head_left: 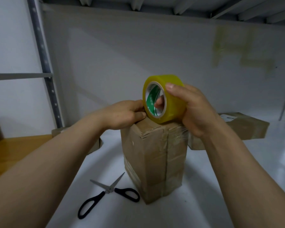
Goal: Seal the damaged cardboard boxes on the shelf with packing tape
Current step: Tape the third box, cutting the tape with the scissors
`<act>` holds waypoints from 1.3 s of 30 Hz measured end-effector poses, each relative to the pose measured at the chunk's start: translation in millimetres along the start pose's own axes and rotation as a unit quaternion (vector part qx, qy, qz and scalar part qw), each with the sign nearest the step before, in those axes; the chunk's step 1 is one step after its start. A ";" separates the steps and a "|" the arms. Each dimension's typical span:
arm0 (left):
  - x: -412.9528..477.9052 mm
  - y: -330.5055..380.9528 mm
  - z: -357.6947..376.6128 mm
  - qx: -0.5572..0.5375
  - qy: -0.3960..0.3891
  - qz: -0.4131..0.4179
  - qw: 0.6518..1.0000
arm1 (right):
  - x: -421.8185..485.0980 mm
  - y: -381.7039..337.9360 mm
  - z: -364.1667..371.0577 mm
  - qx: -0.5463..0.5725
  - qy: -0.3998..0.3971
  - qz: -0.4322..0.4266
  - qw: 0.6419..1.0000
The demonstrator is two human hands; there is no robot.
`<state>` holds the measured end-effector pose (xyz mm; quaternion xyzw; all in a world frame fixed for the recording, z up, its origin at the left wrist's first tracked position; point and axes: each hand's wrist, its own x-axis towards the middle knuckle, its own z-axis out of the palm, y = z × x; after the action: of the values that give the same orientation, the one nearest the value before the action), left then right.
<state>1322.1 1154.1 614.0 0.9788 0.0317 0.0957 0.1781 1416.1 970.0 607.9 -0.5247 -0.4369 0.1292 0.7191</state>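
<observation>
Open black-handled scissors point(109, 193) lie nearest on the white shelf point(212, 186), not yet needed. Just behind stands the upright cardboard box point(155, 162), old tape already down its side, its top corner frayed. On its top sits the yellow tape roll point(174, 102), grasped by the right hand point(192, 109), a finger through the core. The left hand point(127, 114) curls at the roll's rim; whether it pinches the free end, I cannot tell. This strip seems barely begun. Flat boxes point(247, 127) wait behind.
</observation>
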 end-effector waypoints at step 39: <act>-58.7 72.4 43.3 0.382 0.088 0.018 0.920 | -30.6 -21.6 2.9 0.073 0.059 0.024 0.995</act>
<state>1275.3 1066.0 589.5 0.9607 0.0635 0.1649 -0.2142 1390.1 943.1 611.7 -0.4882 -0.3703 0.1469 0.7765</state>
